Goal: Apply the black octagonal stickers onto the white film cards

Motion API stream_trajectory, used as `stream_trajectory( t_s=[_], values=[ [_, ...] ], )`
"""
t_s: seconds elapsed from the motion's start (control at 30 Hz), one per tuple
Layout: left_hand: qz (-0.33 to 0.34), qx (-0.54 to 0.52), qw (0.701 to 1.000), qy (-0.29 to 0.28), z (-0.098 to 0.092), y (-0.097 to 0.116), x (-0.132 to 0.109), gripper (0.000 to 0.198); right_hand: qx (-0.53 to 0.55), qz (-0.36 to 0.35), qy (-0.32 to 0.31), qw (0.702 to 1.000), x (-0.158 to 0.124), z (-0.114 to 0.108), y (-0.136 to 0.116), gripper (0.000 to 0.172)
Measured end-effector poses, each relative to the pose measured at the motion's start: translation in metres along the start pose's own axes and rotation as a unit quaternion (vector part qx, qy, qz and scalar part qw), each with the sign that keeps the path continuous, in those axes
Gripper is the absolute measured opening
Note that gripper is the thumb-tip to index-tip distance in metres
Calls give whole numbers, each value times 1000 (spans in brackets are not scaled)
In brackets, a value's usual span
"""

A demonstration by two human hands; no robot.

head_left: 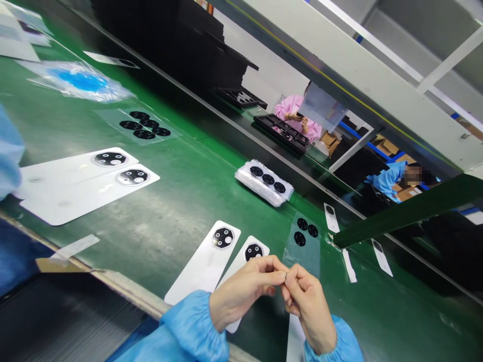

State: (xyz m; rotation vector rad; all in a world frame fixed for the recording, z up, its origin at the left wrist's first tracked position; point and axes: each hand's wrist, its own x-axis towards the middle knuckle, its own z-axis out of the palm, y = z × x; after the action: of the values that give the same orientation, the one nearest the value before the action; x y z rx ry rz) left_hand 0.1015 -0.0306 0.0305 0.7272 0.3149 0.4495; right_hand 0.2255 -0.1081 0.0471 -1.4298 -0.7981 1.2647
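My left hand (245, 289) and my right hand (311, 306) meet fingertip to fingertip over the bench's near edge. Both are closed in a pinch, and what sits between the fingertips is too small to make out. Beneath my left hand lies a white phone back cover (234, 271) with a round black camera plate, partly hidden by the hand. Left of it rests a second white back cover (199, 264). Behind my right hand is a translucent sheet (311, 256) carrying three black discs (302, 224). A white strip-like panel (295, 339) shows below my right hand.
A plastic-wrapped pack (264, 183) with three black discs lies mid-bench on the green surface (181, 171). At left are two more white covers (90, 188), another disc sheet (145, 125) and a blue-filled bag (81, 80). A green post (407, 208) slants at right; people work beyond.
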Motion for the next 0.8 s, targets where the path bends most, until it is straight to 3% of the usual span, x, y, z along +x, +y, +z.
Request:
stream_trajectory(
  t_s=[0.27, 0.5, 0.8],
  values=[
    [12, -14, 999, 30, 6, -2, -1, 17, 84, 46, -29, 995, 5, -1, -3, 44],
    [102, 98, 985, 103, 12, -1, -5, 11, 76, 48, -8, 996, 3, -1, -3, 45],
    [52, -75, 995, 30, 7, -14, 6, 26, 116, 16, -3, 993, 5, 0, -4, 38]
  ],
)
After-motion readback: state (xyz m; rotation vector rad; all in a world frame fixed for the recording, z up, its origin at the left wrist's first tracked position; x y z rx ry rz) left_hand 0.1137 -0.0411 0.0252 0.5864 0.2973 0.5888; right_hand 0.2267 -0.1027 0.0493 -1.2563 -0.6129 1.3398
